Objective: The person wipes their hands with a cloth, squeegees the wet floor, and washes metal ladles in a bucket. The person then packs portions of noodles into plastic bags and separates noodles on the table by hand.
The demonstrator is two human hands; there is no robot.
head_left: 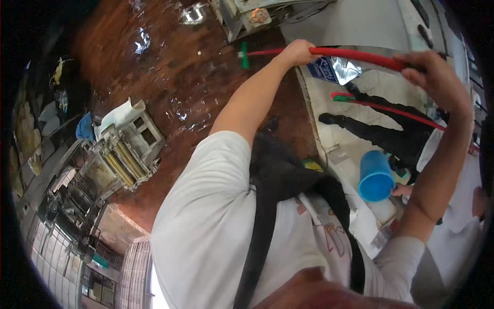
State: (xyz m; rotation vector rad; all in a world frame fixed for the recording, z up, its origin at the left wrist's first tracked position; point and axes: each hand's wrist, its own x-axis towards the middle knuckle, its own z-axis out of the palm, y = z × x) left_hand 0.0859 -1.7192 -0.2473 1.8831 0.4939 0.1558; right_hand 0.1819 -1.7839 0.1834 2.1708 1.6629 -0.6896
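A long red-handled floor tool (355, 53) with a narrow green head (244, 55) crosses the top of the view. My left hand (298, 52) is closed around the handle partway along, nearer the green head. Farther back, at the right end of the visible handle, my right hand (436, 77) also wraps its fingers round it. The head is over wet, reddish-brown floor (200, 87), and whether it touches the floor is unclear. Its exact kind is too small to make out.
To the right, a co-worker in dark trousers (360, 131) stands on pale floor, one hand at a blue bucket (374, 175). A second red-handled tool (386, 108) with a green and red head lies across there. Machinery with rollers (126, 162) stands left, and a machine base (229, 20) at the top.
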